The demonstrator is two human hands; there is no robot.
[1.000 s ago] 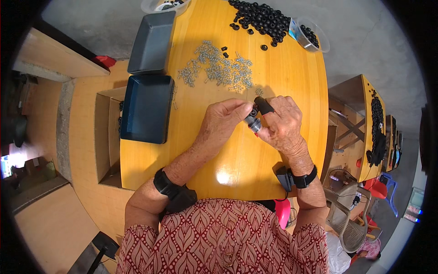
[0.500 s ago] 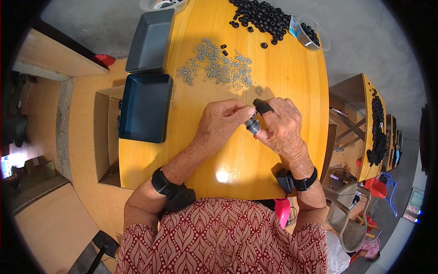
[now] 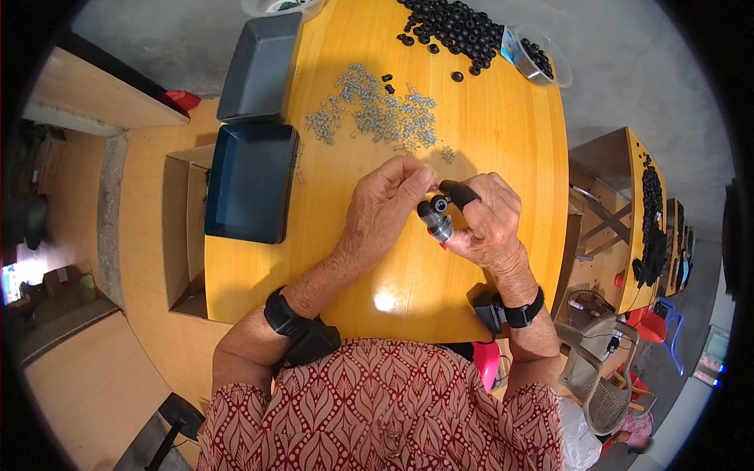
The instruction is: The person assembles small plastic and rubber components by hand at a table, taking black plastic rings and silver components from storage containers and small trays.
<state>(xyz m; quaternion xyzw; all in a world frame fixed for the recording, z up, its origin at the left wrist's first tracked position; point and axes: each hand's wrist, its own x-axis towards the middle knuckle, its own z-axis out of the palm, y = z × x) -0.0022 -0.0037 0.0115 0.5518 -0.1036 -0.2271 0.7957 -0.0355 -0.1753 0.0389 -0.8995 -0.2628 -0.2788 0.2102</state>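
Okay, right hand [image 3: 492,220] fingers [image 3: 461,193] pinch a black ring [image 3: 440,205] over the desk [image 3: 424,279], left hand [image 3: 378,204] fingers pressed together, can't tell on what.

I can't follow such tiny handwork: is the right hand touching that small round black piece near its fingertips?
Touching: the head view shows the right hand holding the small round black piece against its covered fingertips.

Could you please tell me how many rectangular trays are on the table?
2: a grey tray at the far left of the table, and a dark blue tray to the left of the left hand. None appears hidden.
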